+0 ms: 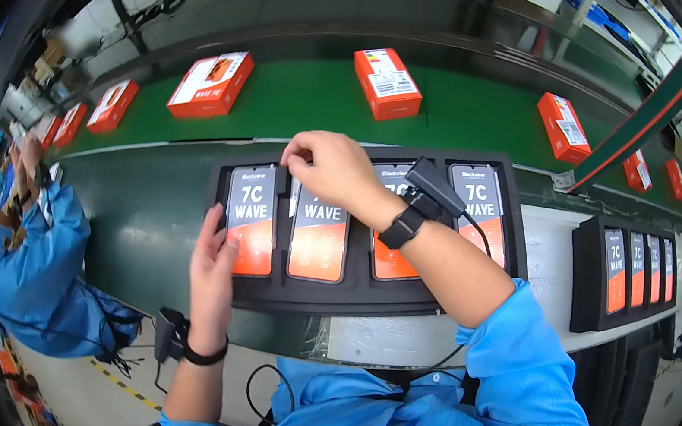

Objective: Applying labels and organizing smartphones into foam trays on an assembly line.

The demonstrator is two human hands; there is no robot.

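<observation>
A black foam tray (355, 295) lies before me, holding several smartphones in separate slots, each faced with grey and orange film. My left hand (212, 278) is at the tray's left side, fingers stretched and apart, beside the leftmost phone (252, 222). Over the top of the second phone (318, 245) is my right hand (331, 168), its fingers curled into a pinch; whatever is between them is hidden or too small to tell. My right wrist and its strapped device partly cover the third phone (391, 262). The rightmost phone (481, 207) lies beyond that wrist.
Beyond the tray runs a green conveyor belt (297, 89) carrying several orange-and-white boxes (389, 85). A second black foam tray (589, 278) with phones stands at right. A green post (641, 124) rises at the bench edge. A co-worker in blue (42, 258) is at left.
</observation>
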